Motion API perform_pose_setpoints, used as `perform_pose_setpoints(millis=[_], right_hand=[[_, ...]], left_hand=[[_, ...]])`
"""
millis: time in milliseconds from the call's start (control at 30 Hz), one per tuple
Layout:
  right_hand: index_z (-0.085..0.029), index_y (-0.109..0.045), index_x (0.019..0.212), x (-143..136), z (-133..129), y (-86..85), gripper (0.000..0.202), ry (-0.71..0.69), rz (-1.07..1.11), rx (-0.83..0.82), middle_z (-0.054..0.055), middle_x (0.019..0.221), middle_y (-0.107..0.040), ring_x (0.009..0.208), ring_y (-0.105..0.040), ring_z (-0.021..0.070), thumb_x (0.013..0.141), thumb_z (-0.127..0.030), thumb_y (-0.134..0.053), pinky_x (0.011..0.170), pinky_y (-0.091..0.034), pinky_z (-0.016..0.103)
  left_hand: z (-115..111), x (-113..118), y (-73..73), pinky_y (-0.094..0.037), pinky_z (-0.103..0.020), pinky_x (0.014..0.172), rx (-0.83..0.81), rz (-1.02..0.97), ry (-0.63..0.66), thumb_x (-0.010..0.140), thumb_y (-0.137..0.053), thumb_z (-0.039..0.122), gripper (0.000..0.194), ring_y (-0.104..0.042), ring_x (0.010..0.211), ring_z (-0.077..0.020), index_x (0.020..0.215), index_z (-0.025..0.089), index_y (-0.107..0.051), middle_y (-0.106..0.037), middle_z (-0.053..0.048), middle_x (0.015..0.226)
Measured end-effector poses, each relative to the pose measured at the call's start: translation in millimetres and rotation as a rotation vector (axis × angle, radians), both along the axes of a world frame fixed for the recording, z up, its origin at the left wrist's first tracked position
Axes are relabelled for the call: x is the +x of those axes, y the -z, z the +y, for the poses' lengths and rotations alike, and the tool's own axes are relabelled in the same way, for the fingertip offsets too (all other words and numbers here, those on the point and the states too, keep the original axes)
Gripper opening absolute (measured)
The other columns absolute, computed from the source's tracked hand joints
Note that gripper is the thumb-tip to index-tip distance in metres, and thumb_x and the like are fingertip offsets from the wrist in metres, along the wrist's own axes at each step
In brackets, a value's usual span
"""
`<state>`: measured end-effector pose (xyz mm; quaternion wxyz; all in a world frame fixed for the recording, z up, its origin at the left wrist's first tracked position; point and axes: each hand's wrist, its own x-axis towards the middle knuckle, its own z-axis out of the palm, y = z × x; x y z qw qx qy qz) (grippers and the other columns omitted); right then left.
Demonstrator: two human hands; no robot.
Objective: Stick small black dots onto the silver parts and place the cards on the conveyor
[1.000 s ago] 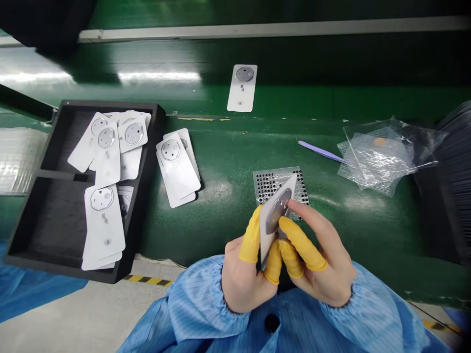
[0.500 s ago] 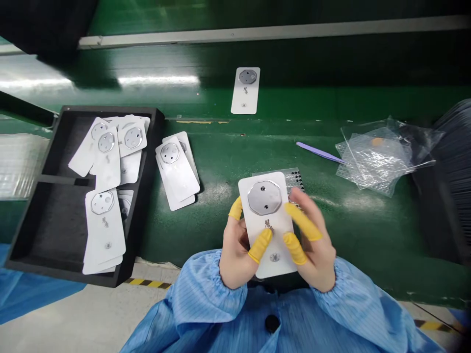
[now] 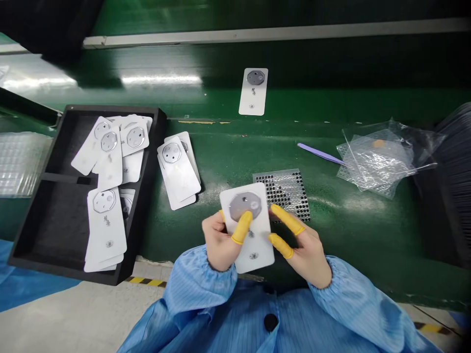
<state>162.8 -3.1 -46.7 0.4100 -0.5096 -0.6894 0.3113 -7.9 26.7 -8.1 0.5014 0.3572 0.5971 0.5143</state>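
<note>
A white card (image 3: 253, 245) with a grey octagonal disc near its top is tilted slightly in front of me. My left hand (image 3: 226, 240) holds it by the left side, its yellow-covered thumb lying over the disc. My right hand (image 3: 303, 245) is at the card's right edge, thumb and forefinger apart in yellow finger covers, nothing between them. Just behind lies a clear sheet (image 3: 290, 191) with rows of small black dots, its near left part hidden by the card. To the left, a few similar white cards (image 3: 180, 171) overlap on the green surface.
A black two-compartment tray (image 3: 47, 220) with several white cards stands at left. One card (image 3: 253, 100) lies farther back. Purple tweezers (image 3: 320, 153) touch crumpled clear bags (image 3: 382, 157) at right. Dark stacked sheets (image 3: 456, 166) stand at the right edge.
My left hand has moved left with the card, and its thumb has shifted up onto the disc. My right hand has come off the card's face. More of the dotted sheet shows.
</note>
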Motion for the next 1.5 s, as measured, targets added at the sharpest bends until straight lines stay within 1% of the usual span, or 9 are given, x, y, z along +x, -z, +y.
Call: perform_pose_setpoints(millis=[100, 200, 333, 533, 800, 967, 1133, 1367, 1500], right_hand=[[-0.02, -0.054, 0.127, 18, 9, 14.7, 0.049, 0.04, -0.315, 0.144, 0.015, 0.137, -0.052, 0.134, -0.04, 0.0328, 0.081, -0.022, -0.068, 0.105, -0.04, 0.058], [-0.021, -0.063, 0.109, 28, 14, 23.5, 0.027, 0.069, -0.42, 0.217, 0.014, 0.136, -0.053, 0.134, -0.041, 0.0324, 0.083, -0.015, -0.063, 0.103, -0.038, 0.061], [-0.023, -0.063, 0.11, 28, 15, 11.7, 0.03, 0.126, -0.256, 0.227, 0.011, 0.128, -0.06, 0.124, -0.052, 0.0276, 0.082, -0.012, -0.063, 0.103, -0.04, 0.057], [-0.022, -0.062, 0.113, 24, 15, -15.6, 0.039, -0.014, -0.259, 0.295, 0.013, 0.134, -0.055, 0.128, -0.047, 0.0318, 0.077, -0.011, -0.068, 0.105, -0.036, 0.061], [-0.021, -0.058, 0.115, 20, 24, -26.2, 0.039, -0.109, -0.163, 0.319, 0.011, 0.112, -0.064, 0.107, -0.06, 0.025, 0.078, -0.009, -0.065, 0.09, -0.053, 0.05], [-0.016, -0.056, 0.115, 17, 25, -13.2, 0.034, -0.212, -0.176, 0.341, 0.013, 0.11, -0.063, 0.102, -0.061, 0.0221, 0.083, -0.005, -0.055, 0.085, -0.056, 0.044], [-0.016, -0.059, 0.105, 8, 28, 2.4, 0.022, -0.091, 0.033, 0.128, 0.01, 0.102, -0.063, 0.095, -0.062, 0.0183, 0.085, -0.008, -0.055, 0.078, -0.056, 0.034], [-0.018, -0.061, 0.096, 16, 39, 24.4, 0.015, 0.086, -0.132, 0.19, 0.009, 0.099, -0.061, 0.092, -0.062, 0.0192, 0.084, -0.011, -0.057, 0.078, -0.056, 0.036], [-0.021, -0.063, 0.099, 15, 38, 1.6, 0.024, 0.185, -0.159, 0.308, 0.006, 0.095, -0.063, 0.085, -0.063, 0.0181, 0.079, -0.008, -0.064, 0.07, -0.056, 0.032]], left_hand=[[8, -25, 8.0, -0.044, -0.019, 0.038, 0.1, 0.251, -0.145, 0.064, -0.079, 0.029, 0.021, -0.055, 0.039, -0.0113, 0.063, 0.01, -0.069, -0.063, -0.001, 0.049], [16, -47, 15.5, -0.056, -0.025, 0.06, 0.235, 0.428, -0.157, 0.069, -0.078, 0.03, 0.047, -0.069, 0.067, -0.0185, 0.112, 0.016, -0.064, -0.072, -0.004, 0.079], [14, -48, 19.0, -0.052, -0.038, 0.092, 0.172, 0.515, 0.157, 0.081, -0.066, 0.035, 0.047, -0.067, 0.101, -0.0263, 0.124, 0.015, -0.059, -0.07, -0.012, 0.11], [1, -6, 16.9, -0.06, -0.035, 0.071, -0.008, 0.014, 0.628, 0.084, -0.061, 0.042, 0.038, -0.071, 0.085, -0.0277, 0.104, 0.012, -0.072, -0.075, -0.013, 0.097], [-1, 5, 13.8, -0.058, -0.032, 0.07, 0.043, 0.068, 0.628, 0.087, -0.059, 0.03, 0.025, -0.07, 0.087, -0.0254, 0.1, 0.013, -0.072, -0.074, -0.01, 0.097], [-1, 7, 15.4, -0.049, -0.025, 0.052, 0.184, 0.346, 0.638, 0.083, -0.059, 0.024, 0.017, -0.061, 0.054, -0.0149, 0.079, 0.012, -0.07, -0.068, -0.005, 0.065], [1, 8, 27.6, -0.045, -0.024, 0.046, 0.287, 0.515, 0.646, 0.083, -0.058, 0.023, 0.022, -0.056, 0.044, -0.0131, 0.065, 0.015, -0.067, -0.063, -0.003, 0.052], [13, -36, 29.0, -0.057, -0.038, 0.083, 0.087, 0.366, 0.475, 0.079, -0.068, 0.031, 0.041, -0.068, 0.1, -0.0278, 0.115, 0.014, -0.062, -0.072, -0.013, 0.105], [7, -45, 7.9, -0.061, -0.034, 0.067, 0.117, 0.276, 0.289, 0.083, -0.064, 0.026, 0.068, -0.072, 0.079, -0.0234, 0.142, 0.02, -0.031, -0.072, -0.011, 0.096]])
